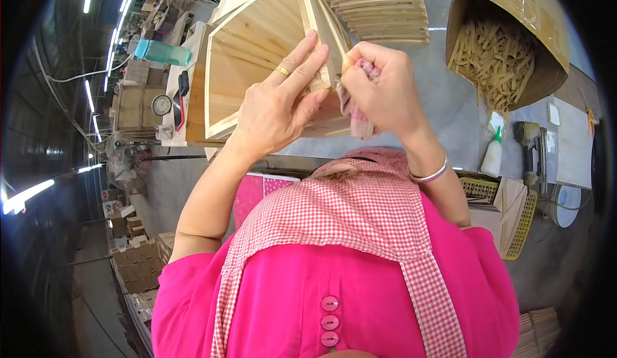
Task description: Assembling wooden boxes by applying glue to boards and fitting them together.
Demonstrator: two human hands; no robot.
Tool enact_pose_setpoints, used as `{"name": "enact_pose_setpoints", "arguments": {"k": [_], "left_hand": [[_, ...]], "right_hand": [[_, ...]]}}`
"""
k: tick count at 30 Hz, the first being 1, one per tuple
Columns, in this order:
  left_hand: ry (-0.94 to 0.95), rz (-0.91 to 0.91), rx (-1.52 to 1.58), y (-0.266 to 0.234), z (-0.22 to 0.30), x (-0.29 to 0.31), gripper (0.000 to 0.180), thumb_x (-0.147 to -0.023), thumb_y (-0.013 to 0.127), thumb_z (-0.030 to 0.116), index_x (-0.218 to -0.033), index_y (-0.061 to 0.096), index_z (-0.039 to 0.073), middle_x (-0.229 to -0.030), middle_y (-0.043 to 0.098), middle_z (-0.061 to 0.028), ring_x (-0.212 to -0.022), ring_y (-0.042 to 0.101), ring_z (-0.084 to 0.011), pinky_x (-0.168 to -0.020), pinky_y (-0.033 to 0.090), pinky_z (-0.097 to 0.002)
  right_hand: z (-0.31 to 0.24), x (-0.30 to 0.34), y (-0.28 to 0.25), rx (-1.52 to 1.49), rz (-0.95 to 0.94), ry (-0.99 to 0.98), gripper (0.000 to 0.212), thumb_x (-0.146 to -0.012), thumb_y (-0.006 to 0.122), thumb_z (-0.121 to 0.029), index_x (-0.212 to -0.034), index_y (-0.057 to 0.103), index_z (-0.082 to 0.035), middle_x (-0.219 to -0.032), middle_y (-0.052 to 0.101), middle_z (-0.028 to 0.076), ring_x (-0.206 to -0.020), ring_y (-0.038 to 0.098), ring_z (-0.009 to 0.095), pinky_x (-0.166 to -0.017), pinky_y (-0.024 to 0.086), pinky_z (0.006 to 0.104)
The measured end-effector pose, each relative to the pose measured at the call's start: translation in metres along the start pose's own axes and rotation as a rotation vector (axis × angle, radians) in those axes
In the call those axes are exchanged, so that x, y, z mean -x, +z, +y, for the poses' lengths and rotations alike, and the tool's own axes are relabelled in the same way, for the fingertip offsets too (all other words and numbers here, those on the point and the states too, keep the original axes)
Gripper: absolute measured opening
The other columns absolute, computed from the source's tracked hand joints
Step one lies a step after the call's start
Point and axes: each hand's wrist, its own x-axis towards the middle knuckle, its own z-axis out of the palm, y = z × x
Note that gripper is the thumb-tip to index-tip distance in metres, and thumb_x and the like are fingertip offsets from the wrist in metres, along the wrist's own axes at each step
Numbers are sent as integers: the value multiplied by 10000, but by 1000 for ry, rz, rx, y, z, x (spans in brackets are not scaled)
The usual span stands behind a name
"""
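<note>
A pale wooden box frame (254, 56) with slanted sides stands on the bench before me, its open side toward the upper left. My left hand (279, 94) lies against its near right corner, fingers stretched out along the edge and thumb apart. Right beside that corner, my right hand (384, 88) is closed round a crumpled pinkish cloth (357, 117). The cloth presses against the outer face of the box, and part of it is hidden inside my fist.
Stacked wooden pieces (379, 4) lie beyond the box. At the right, a cardboard carton (553, 56) spills tan strips, near a glue bottle (491, 157), a nail gun (531, 146) and a yellow crate (522, 229). A teal bottle (164, 53) and a round gauge (161, 105) are at the left.
</note>
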Motion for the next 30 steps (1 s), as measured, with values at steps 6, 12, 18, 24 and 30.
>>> {"name": "enact_pose_setpoints", "arguments": {"k": [6,12,18,24,30], "left_hand": [[-6,-5,62,0,-4,-4,516,-950,650,199,-1447,542,110,-1536,471,-143,-1145,618,-347,-925,523,-398],[-54,-6,77,-6,4,2,530,-940,666,211,-1444,540,104,-1534,470,-148,-1113,635,-353,-896,540,-388],[-27,-38,59,-11,6,-1,524,-957,637,211,-1451,525,76,-1546,448,-178,-1173,635,-398,-900,554,-389],[-91,-93,116,-16,7,-1,552,-925,639,190,-1458,524,99,-1560,434,-166,-1092,676,-374,-868,564,-375],[-42,-77,115,-14,8,-5,559,-912,642,177,-1456,530,109,-1565,433,-154,-1019,700,-353,-855,562,-381]], "right_hand": [[22,-6,3,41,-9,-110,118,-862,603,-69,-779,617,13,-611,630,74,-527,579,122,-528,479,294],[-2,25,4,-165,90,-8,99,-866,682,-39,-929,607,-27,-760,591,80,-637,607,145,-582,485,316],[62,19,-19,275,89,-494,114,-891,668,1,-957,578,-19,-902,564,99,-804,589,191,-703,495,326],[38,-101,-25,59,330,-430,56,-920,635,-1,-929,582,12,-859,585,103,-754,620,229,-710,515,343],[105,-240,9,228,159,-433,204,-969,605,-190,-915,643,3,-816,678,151,-730,657,258,-700,519,370]]}}
